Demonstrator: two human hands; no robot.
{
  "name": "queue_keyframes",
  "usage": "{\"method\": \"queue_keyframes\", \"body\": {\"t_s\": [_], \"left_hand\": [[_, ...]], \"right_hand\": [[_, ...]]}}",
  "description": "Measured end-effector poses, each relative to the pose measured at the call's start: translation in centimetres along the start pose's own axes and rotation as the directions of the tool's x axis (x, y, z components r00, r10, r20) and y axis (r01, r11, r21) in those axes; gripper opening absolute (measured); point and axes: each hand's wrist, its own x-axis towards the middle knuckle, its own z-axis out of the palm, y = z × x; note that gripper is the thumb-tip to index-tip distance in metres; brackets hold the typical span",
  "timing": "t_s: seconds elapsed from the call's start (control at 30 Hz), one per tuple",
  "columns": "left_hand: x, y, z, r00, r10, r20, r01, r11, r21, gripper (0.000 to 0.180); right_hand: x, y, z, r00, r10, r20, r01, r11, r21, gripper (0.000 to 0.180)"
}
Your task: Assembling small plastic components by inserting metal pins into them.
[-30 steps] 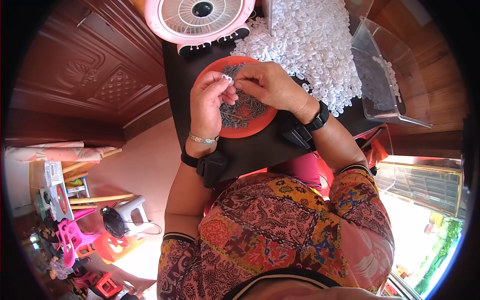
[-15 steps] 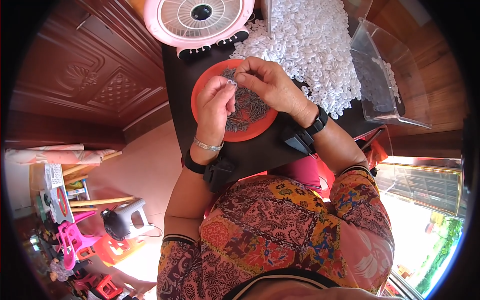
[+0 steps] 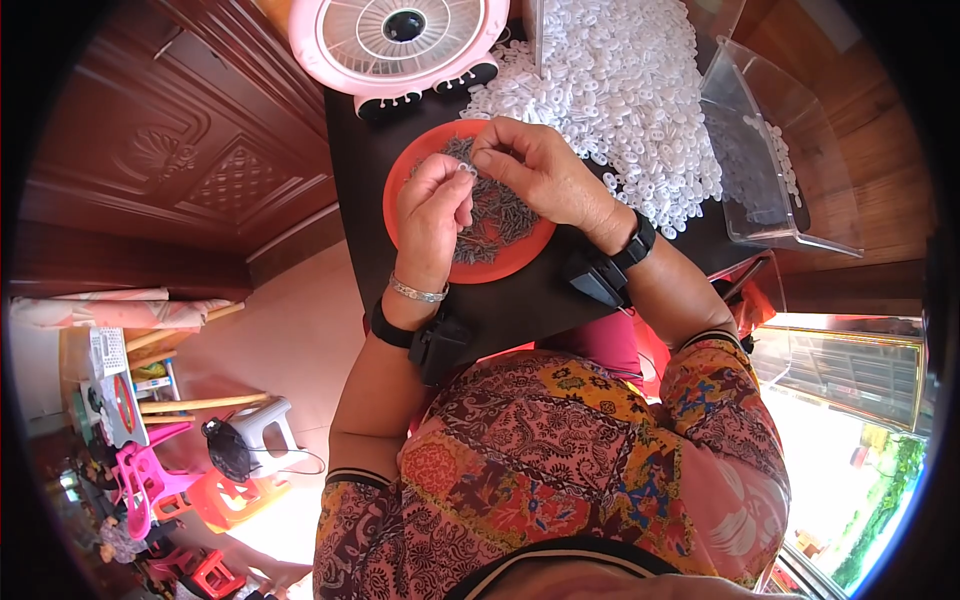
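Observation:
My left hand [image 3: 431, 214] is closed in a pinch on a small white plastic piece with holes [image 3: 464, 168]. Right beside it, the thumb and fingers of my right hand [image 3: 545, 178] are pressed together at the same piece; whatever they grip is too small to make out. Both hands hover over a round orange-red plate [image 3: 398, 172] filled with small grey screw-like parts [image 3: 498, 218]. Beyond my right hand spreads a large heap of similar white plastic pieces [image 3: 625, 85], its near edge reaching close to my right wrist.
A pink fan [image 3: 328, 60] stands on the dark table [image 3: 530, 290] at the far left. At the right lies a clear plastic bin [image 3: 780, 120] with some white pieces. Stools, one of them grey [image 3: 275, 430], stand on the floor at left.
My hands have barely shifted; the white piece stays between my fingertips over the plate, turned slightly.

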Motion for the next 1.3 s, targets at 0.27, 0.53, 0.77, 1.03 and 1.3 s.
{"method": "queue_keyframes", "body": {"t_s": [0.27, 0.53, 0.77, 1.03, 1.3], "left_hand": [[-0.1, -0.7, 0.0, 0.999, 0.014, -0.034, -0.012, 0.999, 0.050, 0.011], [-0.2, -0.5, 0.2, 0.999, -0.008, -0.050, 0.015, 0.991, 0.133, 0.011], [-0.2, -0.4, 0.1, 0.999, 0.021, -0.037, -0.020, 0.999, 0.028, 0.012], [-0.1, -0.1, -0.2, 1.000, -0.003, -0.025, 0.004, 0.999, 0.036, 0.011], [-0.1, -0.2, -0.1, 0.999, -0.049, 0.005, 0.048, 0.994, 0.099, 0.011]], "right_hand": [[-0.1, -0.2, 0.2, 0.996, -0.076, -0.045, 0.063, 0.969, -0.239, 0.012], [-0.2, -0.2, 0.6, 0.983, -0.162, -0.082, 0.125, 0.933, -0.339, 0.014], [-0.1, -0.2, 0.2, 0.999, 0.017, -0.032, -0.020, 0.996, -0.091, 0.014], [0.1, -0.3, 0.0, 0.999, 0.044, -0.022, -0.041, 0.992, 0.120, 0.014], [-0.1, -0.3, 0.0, 0.993, -0.116, -0.005, 0.110, 0.952, -0.285, 0.011]]}}
